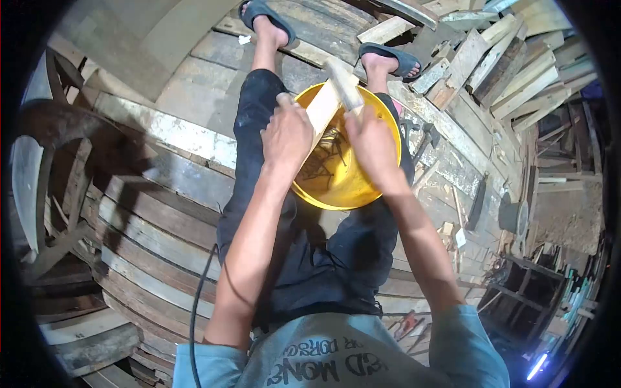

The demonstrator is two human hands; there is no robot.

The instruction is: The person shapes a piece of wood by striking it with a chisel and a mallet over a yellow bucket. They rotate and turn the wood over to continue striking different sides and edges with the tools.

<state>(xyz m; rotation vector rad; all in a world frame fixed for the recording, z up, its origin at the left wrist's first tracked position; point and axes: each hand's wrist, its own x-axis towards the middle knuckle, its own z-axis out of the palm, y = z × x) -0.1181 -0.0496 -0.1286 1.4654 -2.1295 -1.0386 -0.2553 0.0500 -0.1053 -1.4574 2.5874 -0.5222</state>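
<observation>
Between my legs sits a yellow bucket (pixel 343 204), with several thin dark pieces like long nails (pixel 332 145) lying inside. My left hand (pixel 288 132) is closed round a pale wooden block (pixel 324 108), slanted over the bucket's opening. In my right hand (pixel 374 145), fingers wrapped round its lower end, is a knife (pixel 345 86) with a broad grey blade. The blade is slightly blurred and overlaps the block's upper end in this view. Its handle is mostly hidden by my fingers.
Stacked boards (pixel 155 239) lie at the left. A heap of cut wood pieces (pixel 511 71) fills the upper right. A dark tool (pixel 477 200) lies on the plank floor to the right, among wood scraps. A dark cable (pixel 194 310) runs beside my left arm.
</observation>
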